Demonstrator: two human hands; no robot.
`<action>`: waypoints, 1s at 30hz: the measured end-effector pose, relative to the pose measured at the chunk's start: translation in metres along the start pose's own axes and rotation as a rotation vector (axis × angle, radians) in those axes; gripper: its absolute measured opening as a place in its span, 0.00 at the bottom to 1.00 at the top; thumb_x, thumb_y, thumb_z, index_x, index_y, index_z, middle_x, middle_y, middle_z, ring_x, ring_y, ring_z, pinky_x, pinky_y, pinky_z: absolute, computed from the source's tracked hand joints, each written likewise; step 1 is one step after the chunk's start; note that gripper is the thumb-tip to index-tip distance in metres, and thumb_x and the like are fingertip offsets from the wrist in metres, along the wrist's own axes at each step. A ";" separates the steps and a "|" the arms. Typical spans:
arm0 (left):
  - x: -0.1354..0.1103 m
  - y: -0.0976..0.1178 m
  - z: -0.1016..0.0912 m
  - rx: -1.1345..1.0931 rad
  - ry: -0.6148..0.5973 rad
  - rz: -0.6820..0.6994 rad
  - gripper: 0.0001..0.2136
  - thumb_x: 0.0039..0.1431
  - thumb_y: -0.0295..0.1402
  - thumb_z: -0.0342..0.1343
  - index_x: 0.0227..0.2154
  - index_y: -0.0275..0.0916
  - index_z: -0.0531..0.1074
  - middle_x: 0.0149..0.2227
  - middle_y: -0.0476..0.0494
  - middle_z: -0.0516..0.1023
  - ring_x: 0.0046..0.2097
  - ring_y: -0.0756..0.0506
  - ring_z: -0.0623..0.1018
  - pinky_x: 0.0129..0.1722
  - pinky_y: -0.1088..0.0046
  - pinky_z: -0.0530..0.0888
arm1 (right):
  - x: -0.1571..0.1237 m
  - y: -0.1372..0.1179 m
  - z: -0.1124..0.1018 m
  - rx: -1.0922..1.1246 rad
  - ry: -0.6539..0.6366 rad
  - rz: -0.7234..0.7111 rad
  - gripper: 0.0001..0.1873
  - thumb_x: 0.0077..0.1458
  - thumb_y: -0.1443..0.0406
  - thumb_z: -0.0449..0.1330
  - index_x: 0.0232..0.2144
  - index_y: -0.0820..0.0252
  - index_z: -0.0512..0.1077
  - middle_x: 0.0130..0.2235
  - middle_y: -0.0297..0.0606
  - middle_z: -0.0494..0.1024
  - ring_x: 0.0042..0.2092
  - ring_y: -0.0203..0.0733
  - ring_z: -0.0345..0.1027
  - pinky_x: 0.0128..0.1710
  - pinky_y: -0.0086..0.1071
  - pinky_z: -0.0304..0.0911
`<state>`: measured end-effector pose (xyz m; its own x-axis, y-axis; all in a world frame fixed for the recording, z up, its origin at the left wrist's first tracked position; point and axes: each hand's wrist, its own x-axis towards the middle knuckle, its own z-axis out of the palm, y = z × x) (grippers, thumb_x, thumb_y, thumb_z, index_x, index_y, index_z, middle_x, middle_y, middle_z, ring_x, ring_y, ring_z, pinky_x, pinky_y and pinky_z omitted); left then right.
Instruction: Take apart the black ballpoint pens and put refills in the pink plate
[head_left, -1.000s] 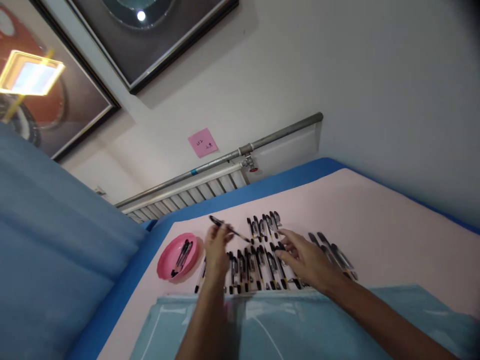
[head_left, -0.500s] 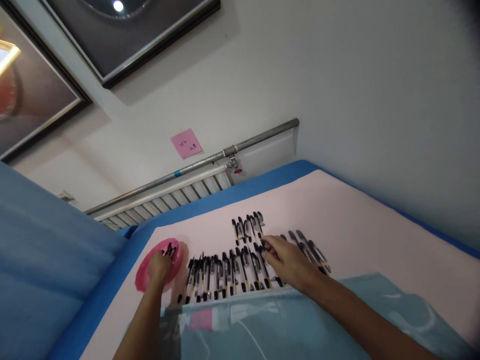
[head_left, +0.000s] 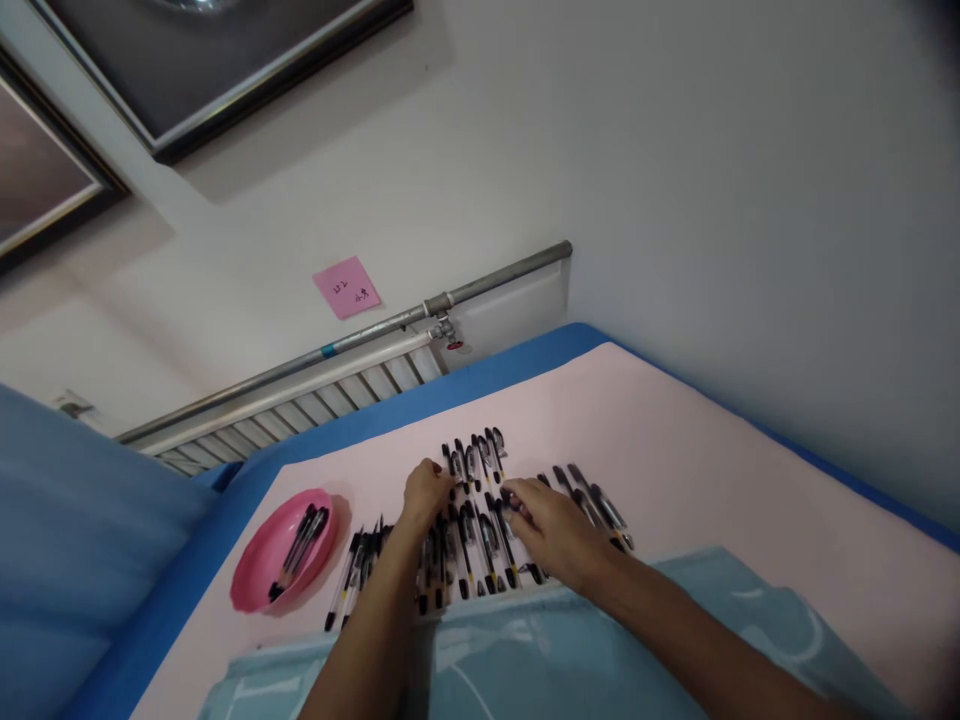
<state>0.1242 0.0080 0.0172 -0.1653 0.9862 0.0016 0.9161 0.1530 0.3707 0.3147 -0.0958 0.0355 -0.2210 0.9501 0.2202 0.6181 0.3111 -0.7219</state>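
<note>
My left hand (head_left: 427,492) reaches over the pens, its bent fingertips closed at a black-capped pen at the left end of the far short row of pens (head_left: 487,455). My right hand (head_left: 551,522) is pinched on a dark pen part, mostly covered by the fingers, just above the near row of pens (head_left: 487,550). These pens have clear barrels and black caps and lie side by side; my left forearm hides some of them. Right of my right hand lie several more dark pens (head_left: 592,500). A few pens (head_left: 300,550) rest in the pink bowl (head_left: 251,545) on the left.
The pens and bowl are on a pink tabletop (head_left: 675,450) with a blue border (head_left: 517,360). Behind it run a pipe (head_left: 502,280) and a radiator (head_left: 337,405) along the wall. A blue curtain (head_left: 75,540) hangs left; light-blue patterned cloth (head_left: 540,650) covers the near edge.
My left hand has left the pink bowl and moved right to the far row, leaving pens in the bowl. My right hand stays over the near row, still pinched. The view has shifted slightly.
</note>
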 end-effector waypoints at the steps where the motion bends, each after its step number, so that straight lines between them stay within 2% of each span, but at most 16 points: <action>1: 0.003 0.001 0.002 0.010 -0.015 -0.018 0.15 0.43 0.32 0.54 0.36 0.33 0.71 0.35 0.35 0.78 0.37 0.42 0.76 0.30 0.73 0.66 | 0.000 -0.001 -0.001 0.002 -0.006 -0.004 0.17 0.52 0.69 0.48 0.45 0.64 0.66 0.39 0.45 0.71 0.39 0.42 0.66 0.37 0.31 0.59; 8: 0.016 0.002 -0.011 0.006 -0.065 -0.079 0.06 0.37 0.25 0.54 0.23 0.31 0.73 0.28 0.30 0.78 0.35 0.38 0.77 0.29 0.71 0.65 | -0.002 -0.004 -0.005 0.033 -0.021 -0.015 0.15 0.53 0.69 0.48 0.43 0.62 0.66 0.39 0.44 0.71 0.40 0.41 0.65 0.38 0.31 0.58; 10: 0.014 0.002 -0.018 -0.040 -0.036 -0.085 0.08 0.38 0.25 0.54 0.25 0.30 0.73 0.28 0.31 0.77 0.34 0.38 0.76 0.30 0.71 0.66 | -0.002 -0.004 -0.005 0.037 -0.017 -0.009 0.15 0.53 0.69 0.48 0.43 0.61 0.66 0.39 0.43 0.71 0.39 0.41 0.65 0.37 0.30 0.58; 13: -0.002 0.007 -0.026 -0.153 0.042 -0.049 0.14 0.45 0.29 0.52 0.37 0.32 0.70 0.35 0.34 0.77 0.36 0.43 0.76 0.32 0.73 0.67 | 0.000 -0.004 -0.005 0.070 0.022 0.025 0.15 0.51 0.69 0.50 0.42 0.62 0.68 0.38 0.44 0.72 0.38 0.41 0.66 0.37 0.31 0.58; 15: -0.023 0.016 -0.026 -0.267 0.054 0.035 0.14 0.48 0.32 0.51 0.40 0.36 0.68 0.36 0.41 0.77 0.36 0.47 0.75 0.32 0.76 0.67 | 0.004 -0.004 -0.005 0.158 0.074 0.090 0.14 0.52 0.67 0.50 0.41 0.62 0.68 0.37 0.43 0.74 0.38 0.41 0.66 0.37 0.31 0.58; 18: -0.066 0.038 -0.019 -0.568 -0.013 0.275 0.09 0.47 0.31 0.53 0.34 0.38 0.68 0.29 0.46 0.75 0.30 0.50 0.74 0.31 0.77 0.67 | 0.009 -0.004 -0.008 0.391 0.127 0.235 0.15 0.54 0.62 0.48 0.41 0.61 0.68 0.34 0.40 0.75 0.36 0.40 0.68 0.36 0.31 0.60; 20: -0.090 0.053 -0.015 -0.629 -0.070 0.400 0.07 0.47 0.31 0.54 0.32 0.39 0.68 0.27 0.48 0.74 0.28 0.50 0.72 0.30 0.77 0.67 | 0.011 -0.003 -0.011 0.555 0.148 0.318 0.16 0.54 0.59 0.47 0.39 0.60 0.68 0.34 0.39 0.75 0.35 0.40 0.68 0.33 0.31 0.62; 22: -0.101 0.063 -0.015 -0.648 -0.135 0.502 0.08 0.46 0.29 0.54 0.32 0.40 0.69 0.28 0.48 0.75 0.29 0.50 0.72 0.31 0.76 0.67 | 0.012 -0.001 -0.013 0.660 0.193 0.369 0.14 0.53 0.59 0.48 0.35 0.61 0.69 0.33 0.38 0.75 0.34 0.39 0.69 0.31 0.30 0.63; 23: -0.100 0.064 -0.016 -0.637 -0.154 0.524 0.08 0.46 0.29 0.54 0.33 0.40 0.70 0.29 0.47 0.75 0.30 0.50 0.72 0.32 0.76 0.67 | 0.012 -0.001 -0.014 0.698 0.224 0.385 0.13 0.53 0.59 0.48 0.33 0.61 0.68 0.32 0.38 0.75 0.32 0.39 0.69 0.31 0.30 0.63; 25: -0.086 0.057 -0.021 -0.541 -0.136 0.458 0.09 0.48 0.31 0.54 0.35 0.40 0.70 0.31 0.46 0.76 0.32 0.49 0.73 0.34 0.76 0.68 | 0.013 0.000 -0.015 0.783 0.282 0.405 0.12 0.52 0.60 0.49 0.31 0.61 0.67 0.30 0.38 0.74 0.29 0.37 0.68 0.29 0.29 0.63; 27: -0.061 0.043 -0.026 -0.332 -0.045 0.243 0.07 0.50 0.31 0.52 0.33 0.40 0.70 0.32 0.47 0.76 0.34 0.49 0.74 0.35 0.77 0.67 | 0.014 0.001 -0.015 0.884 0.310 0.425 0.11 0.51 0.60 0.49 0.29 0.61 0.65 0.28 0.38 0.73 0.25 0.35 0.66 0.26 0.28 0.62; 30: -0.023 0.018 -0.027 -0.194 0.001 0.082 0.07 0.47 0.28 0.53 0.31 0.36 0.71 0.34 0.40 0.77 0.37 0.45 0.74 0.35 0.73 0.67 | 0.015 0.000 -0.013 0.941 0.284 0.437 0.10 0.51 0.60 0.49 0.27 0.60 0.63 0.24 0.35 0.71 0.21 0.32 0.63 0.21 0.26 0.60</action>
<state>0.1345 -0.0137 0.0486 -0.0935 0.9948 0.0405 0.8389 0.0568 0.5413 0.3214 -0.0818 0.0475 0.1363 0.9831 -0.1224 -0.2548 -0.0846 -0.9633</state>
